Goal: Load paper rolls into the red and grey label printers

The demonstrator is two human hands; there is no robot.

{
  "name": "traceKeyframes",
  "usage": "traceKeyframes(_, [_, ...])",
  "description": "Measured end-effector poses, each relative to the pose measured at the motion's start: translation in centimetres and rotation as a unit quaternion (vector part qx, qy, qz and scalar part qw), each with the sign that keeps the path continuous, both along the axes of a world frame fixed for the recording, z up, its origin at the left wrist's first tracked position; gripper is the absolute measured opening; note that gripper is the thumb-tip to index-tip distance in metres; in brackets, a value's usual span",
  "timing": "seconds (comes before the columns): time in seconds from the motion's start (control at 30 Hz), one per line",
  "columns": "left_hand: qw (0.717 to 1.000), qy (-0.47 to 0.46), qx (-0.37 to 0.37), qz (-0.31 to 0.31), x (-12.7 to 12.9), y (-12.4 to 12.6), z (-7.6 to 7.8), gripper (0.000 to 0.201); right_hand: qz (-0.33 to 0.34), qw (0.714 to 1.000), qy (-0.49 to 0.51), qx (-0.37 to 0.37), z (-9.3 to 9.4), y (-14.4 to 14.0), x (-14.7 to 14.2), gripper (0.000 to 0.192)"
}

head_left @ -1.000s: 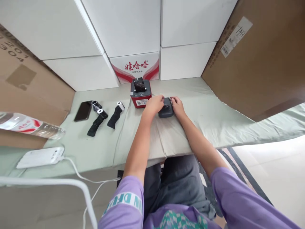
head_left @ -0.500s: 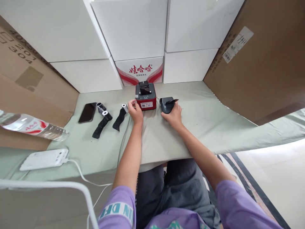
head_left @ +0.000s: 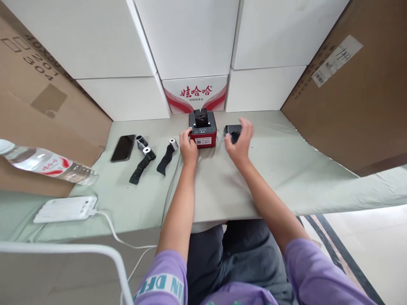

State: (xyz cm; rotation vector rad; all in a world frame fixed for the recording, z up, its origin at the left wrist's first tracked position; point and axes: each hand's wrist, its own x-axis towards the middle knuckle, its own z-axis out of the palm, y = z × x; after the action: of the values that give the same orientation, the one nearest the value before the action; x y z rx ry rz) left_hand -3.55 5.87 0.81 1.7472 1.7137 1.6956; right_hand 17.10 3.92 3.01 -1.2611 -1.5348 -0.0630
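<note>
A small red and black receipt printer point(head_left: 206, 139) stands on the cloth, with a strip of black paper point(head_left: 201, 117) rising from its top. My left hand point(head_left: 188, 148) presses curled fingers against the printer's left front corner, holding it there. To the right lies a small dark device point(head_left: 233, 130), partly hidden behind my right hand point(head_left: 240, 142). That hand hovers at the device's near right side, thumb and fingers spread, nothing seen between them. Left of the printer lie one paper roll point(head_left: 173, 144) with a black tail and two more rolls point(head_left: 148, 152).
A dark phone point(head_left: 123, 148) lies at the left. Nearer are a white power bank point(head_left: 65, 209) with a cable and a water bottle point(head_left: 47, 163). White boxes point(head_left: 190, 38) form the back; brown cartons point(head_left: 337, 93) flank both sides. A white tube point(head_left: 63, 249) crosses the lower left.
My right hand has lifted off the dark device and its fingers have opened. The dark flap sticking up from the device no longer shows. The whole view has shifted slightly.
</note>
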Motion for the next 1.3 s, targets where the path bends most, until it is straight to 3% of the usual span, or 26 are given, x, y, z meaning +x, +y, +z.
traceKeyframes(0.07, [1.000, 0.019, -0.012, -0.001, -0.2, -0.1, 0.3, 0.054, 0.084, 0.996, 0.024, 0.004, -1.2, 0.0, -2.2, 0.065])
traceKeyframes(0.17, [0.998, 0.048, -0.033, -0.002, -0.5, -0.3, 0.8, 0.055, 0.153, 0.978, 0.122, -0.068, -4.0, 0.8, -4.5, 0.072])
traceKeyframes(0.33, [0.993, 0.106, 0.002, 0.044, -0.5, -1.1, 1.8, 0.069, 0.214, 0.931, 0.229, -0.185, -6.8, 2.3, -4.7, 0.087])
traceKeyframes(0.53, [0.984, 0.141, -0.093, 0.063, 0.0, -1.8, 3.3, 0.075, 0.217, 0.917, 0.265, -0.203, -7.0, 2.3, -4.2, 0.087])
traceKeyframes(0.77, [0.972, 0.163, -0.149, 0.083, 0.7, -2.3, 3.8, 0.063, 0.211, 0.918, 0.267, -0.202, -6.8, 2.2, -4.5, 0.083])
traceKeyframes(1.07, [0.969, 0.191, -0.130, 0.084, 2.0, -3.0, 3.0, 0.073, 0.213, 0.920, 0.256, -0.204, -6.9, 2.2, -4.4, 0.080])
traceKeyframes(1.3, [0.986, 0.135, -0.035, 0.090, 0.8, -2.3, 2.5, 0.073, 0.212, 0.922, 0.252, -0.206, -7.2, 2.4, -4.4, 0.079])
